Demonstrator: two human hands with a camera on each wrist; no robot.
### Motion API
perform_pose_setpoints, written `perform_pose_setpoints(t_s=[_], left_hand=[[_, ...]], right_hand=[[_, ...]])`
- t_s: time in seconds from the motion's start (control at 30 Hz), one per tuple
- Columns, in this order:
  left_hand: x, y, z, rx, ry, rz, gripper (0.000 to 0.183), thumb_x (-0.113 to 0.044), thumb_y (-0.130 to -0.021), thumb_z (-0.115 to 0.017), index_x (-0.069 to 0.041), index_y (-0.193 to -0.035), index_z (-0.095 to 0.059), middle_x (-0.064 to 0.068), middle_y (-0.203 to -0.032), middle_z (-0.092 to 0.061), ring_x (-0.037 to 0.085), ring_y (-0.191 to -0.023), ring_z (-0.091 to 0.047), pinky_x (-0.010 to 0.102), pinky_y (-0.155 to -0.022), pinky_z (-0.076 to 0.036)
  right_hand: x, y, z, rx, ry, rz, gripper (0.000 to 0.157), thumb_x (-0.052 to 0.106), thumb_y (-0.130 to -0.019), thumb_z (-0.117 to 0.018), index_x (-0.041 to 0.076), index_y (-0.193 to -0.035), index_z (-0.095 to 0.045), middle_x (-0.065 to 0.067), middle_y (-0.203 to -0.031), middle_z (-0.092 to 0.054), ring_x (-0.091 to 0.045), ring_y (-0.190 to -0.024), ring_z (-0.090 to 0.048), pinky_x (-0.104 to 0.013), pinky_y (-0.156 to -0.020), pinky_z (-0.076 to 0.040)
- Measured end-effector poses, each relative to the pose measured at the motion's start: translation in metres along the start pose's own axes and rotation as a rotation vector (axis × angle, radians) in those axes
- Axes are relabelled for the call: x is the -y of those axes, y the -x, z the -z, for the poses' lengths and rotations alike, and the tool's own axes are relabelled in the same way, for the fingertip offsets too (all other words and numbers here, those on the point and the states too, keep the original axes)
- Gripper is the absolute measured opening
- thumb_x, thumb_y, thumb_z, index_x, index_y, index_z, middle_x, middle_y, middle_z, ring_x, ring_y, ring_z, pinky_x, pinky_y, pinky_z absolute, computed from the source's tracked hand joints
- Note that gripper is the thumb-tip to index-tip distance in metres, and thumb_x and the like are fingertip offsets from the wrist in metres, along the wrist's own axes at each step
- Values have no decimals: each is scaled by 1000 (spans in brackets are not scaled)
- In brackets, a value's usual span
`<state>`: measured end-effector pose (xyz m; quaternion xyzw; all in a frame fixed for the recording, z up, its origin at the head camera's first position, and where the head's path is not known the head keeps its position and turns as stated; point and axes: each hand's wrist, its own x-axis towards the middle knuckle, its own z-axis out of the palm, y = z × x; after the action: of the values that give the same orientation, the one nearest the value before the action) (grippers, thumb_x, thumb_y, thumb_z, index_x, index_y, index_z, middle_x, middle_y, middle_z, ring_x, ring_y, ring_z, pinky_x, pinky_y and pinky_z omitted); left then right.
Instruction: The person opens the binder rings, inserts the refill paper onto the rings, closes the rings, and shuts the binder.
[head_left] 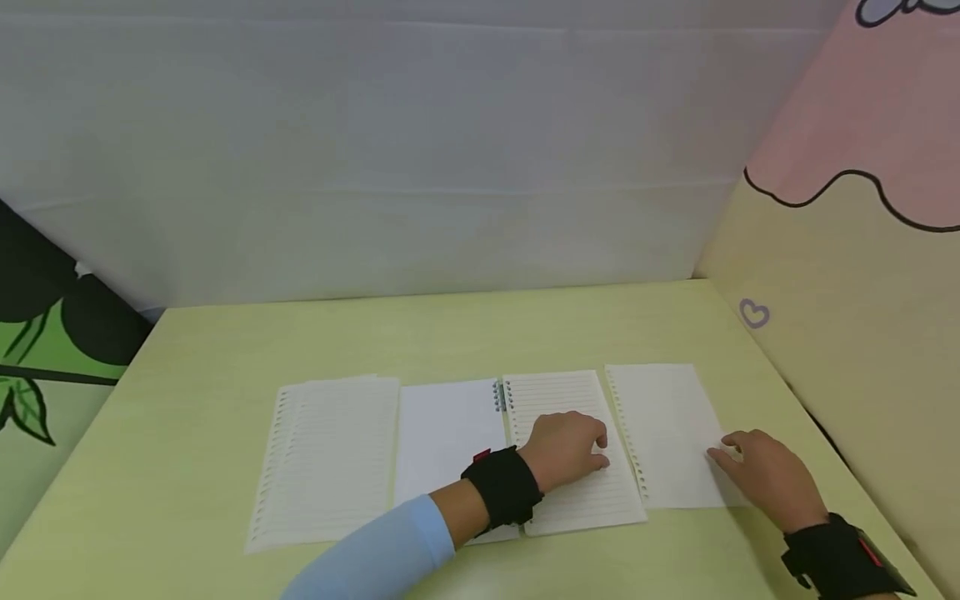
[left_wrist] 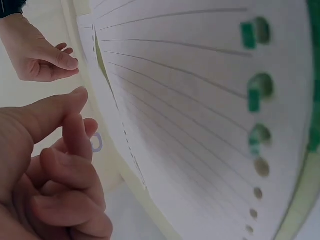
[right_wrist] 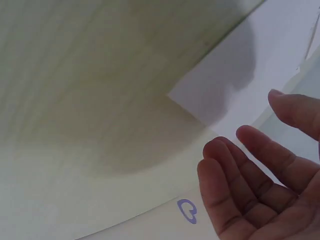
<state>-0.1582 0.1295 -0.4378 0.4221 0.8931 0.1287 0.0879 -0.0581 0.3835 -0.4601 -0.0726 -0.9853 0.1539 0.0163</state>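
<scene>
A spiral notebook lies open on the table, with a blank left page (head_left: 450, 425) and a lined right page (head_left: 558, 387). My left hand (head_left: 562, 450) hovers over the lined page, its fingers loosely curled with nothing between them. In the left wrist view, the thumb and fingers (left_wrist: 65, 165) sit beside the page's punched holes (left_wrist: 261, 167). To the right of the notebook lies a loose white sheet (head_left: 660, 417) with holes along its left side. My right hand (head_left: 772, 475) is at that sheet's right edge, thumb and fingers apart, holding nothing; contact cannot be told.
Several overlapping lined sheets (head_left: 330, 467) with punched left edges lie left of the notebook. The pale yellow table (head_left: 217, 358) meets a grey-white backdrop (head_left: 375, 167) behind and a cream-and-pink side panel (head_left: 847, 317) on the right.
</scene>
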Motion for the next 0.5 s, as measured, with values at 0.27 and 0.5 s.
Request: perform_pose_setpoints(t_s=[0.27,0.5], left_hand=[[0,-20,-16,-13,-17,-10,15,-29,-84,-71,-17,-92,-74,-5,-90,-77,8,-69,-60,27,-53,-46],[-9,-29,-26,3,-23,-50,14,-28,-83,-71,-17,-91,-75,-6,-90,-76,6,-66,-58,25,-54,-47]], right_hand=[[-14,4,-5,1,-12,-53,38,16,-90,-59,-20,-99,-66,-38,-92,-66,-47,-84,-59,-55,-72,-50],[-21,5,-10,2,-30,-64,38,16,-91,-57,-20,-100,-68,-40,-97,-67,-49,-87,-59,-54,-70,-50]])
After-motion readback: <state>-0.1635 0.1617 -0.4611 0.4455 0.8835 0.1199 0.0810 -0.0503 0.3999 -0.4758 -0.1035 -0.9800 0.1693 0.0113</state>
